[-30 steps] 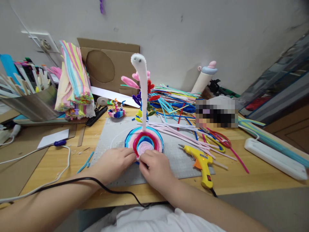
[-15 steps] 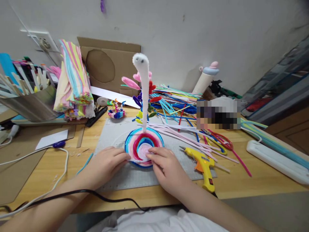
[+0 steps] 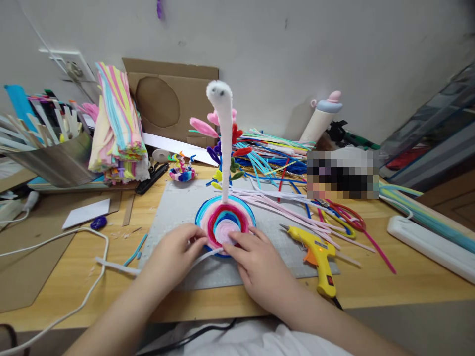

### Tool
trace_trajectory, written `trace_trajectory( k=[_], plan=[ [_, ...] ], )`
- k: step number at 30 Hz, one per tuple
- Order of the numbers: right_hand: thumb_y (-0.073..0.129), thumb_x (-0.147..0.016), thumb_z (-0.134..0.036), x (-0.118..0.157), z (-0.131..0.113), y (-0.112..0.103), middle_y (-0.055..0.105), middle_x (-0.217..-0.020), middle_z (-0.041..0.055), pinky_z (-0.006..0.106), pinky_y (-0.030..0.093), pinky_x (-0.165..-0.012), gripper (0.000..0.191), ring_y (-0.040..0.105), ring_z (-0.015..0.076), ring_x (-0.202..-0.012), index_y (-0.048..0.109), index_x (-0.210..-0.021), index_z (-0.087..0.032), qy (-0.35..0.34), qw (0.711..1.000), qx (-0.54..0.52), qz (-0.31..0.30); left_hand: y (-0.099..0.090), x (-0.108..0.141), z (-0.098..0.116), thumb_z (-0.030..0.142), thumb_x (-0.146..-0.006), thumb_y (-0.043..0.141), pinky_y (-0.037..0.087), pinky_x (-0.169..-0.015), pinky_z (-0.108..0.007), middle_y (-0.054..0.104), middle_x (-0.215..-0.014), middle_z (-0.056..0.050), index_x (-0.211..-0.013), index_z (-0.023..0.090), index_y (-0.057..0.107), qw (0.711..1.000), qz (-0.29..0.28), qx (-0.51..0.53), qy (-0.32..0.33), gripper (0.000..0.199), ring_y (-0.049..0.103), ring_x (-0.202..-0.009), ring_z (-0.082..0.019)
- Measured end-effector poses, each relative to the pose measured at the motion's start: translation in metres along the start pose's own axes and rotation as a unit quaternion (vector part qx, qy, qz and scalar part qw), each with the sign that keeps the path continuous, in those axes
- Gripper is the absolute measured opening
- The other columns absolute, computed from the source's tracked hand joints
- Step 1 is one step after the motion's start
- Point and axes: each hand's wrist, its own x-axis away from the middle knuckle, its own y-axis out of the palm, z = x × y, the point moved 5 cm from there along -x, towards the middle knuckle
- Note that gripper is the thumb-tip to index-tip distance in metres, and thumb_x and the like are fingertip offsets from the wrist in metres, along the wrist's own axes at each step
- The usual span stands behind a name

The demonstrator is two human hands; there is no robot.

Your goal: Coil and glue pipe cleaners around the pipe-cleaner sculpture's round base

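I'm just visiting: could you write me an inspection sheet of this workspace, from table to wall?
Surface: light wooden table, partly covered by a flat grey mat.
Job's things: round disc of blue, pink and red rings; white fuzzy upright stalk at its far edge.
Clutter: yellow plastic glue gun, orange light showing; loose pale pink strands.
Grips: bare left grip at the disc's near-left edge, a pale strip beside its forearm; bare right grip, fingertips over the disc.
Cables: white cable looped at left; black cord from the glue gun.
Surroundings: grey wall; brown cardboard sheet leaning there.
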Motion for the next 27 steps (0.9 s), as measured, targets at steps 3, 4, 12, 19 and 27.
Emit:
trace_trajectory(
  k=[3,4,12,19,27],
  plan=[
    [0.043,-0.080,-0.002,0.004,0.004,0.002,0.057,-0.131,0.0068,0.045,0.024,-0.111,0.050,0.050,0.0205,-0.120,0.058,-0.125,-0.019,0.009,1.000,-0.019,-0.004,0.017,-0.012,0.008,0.032,-0.080,0.060,0.044,-0.068,-0.029,0.066,-0.081,-0.001,-0.078,0.020,0.064,1.000,0.009,0.009,-0.023,0.013,0.060,-0.076,-0.018],
    [0.042,-0.079,-0.002,0.005,0.005,0.003,0.056,-0.133,0.0065,0.045,0.023,-0.112,0.052,0.049,0.0196,-0.122,0.057,-0.127,-0.019,0.009,1.000,-0.023,-0.006,0.019,-0.014,0.009,0.031,-0.079,0.061,0.044,-0.067,-0.029,0.065,-0.081,-0.002,-0.076,0.020,0.064,1.000,0.014,0.006,-0.026,0.012,0.059,-0.075,-0.018],
    [0.042,-0.078,-0.002,0.007,0.008,0.004,0.054,-0.136,0.0077,0.049,0.025,-0.112,0.056,0.047,0.0198,-0.125,0.054,-0.130,-0.018,0.005,0.999,-0.033,-0.004,0.024,-0.011,0.012,0.022,-0.083,0.052,0.042,-0.068,-0.029,0.062,-0.081,-0.003,-0.072,0.020,0.061,0.998,0.021,-0.054,-0.005,0.014,0.057,-0.078,-0.018],
    [0.041,-0.079,-0.003,0.008,0.008,0.004,0.054,-0.136,0.0074,0.049,0.022,-0.114,0.055,0.046,0.0193,-0.127,0.054,-0.130,-0.018,0.003,0.999,-0.049,-0.007,-0.037,-0.004,-0.019,0.040,-0.090,0.044,0.044,-0.070,-0.037,0.066,-0.089,-0.009,-0.089,0.022,0.063,0.949,0.211,-0.199,-0.127,0.026,0.061,-0.087,-0.027],
    [0.041,-0.091,-0.022,0.044,0.042,-0.058,0.067,-0.109,0.0076,0.040,0.045,-0.093,0.025,0.060,0.0213,-0.105,0.063,-0.102,-0.024,0.124,0.984,-0.035,0.122,0.019,0.036,0.036,0.023,-0.090,0.051,0.040,-0.091,-0.039,0.064,-0.112,-0.006,-0.118,0.025,0.053,0.956,0.165,-0.165,0.179,0.028,0.057,-0.103,-0.022]
  ],
)
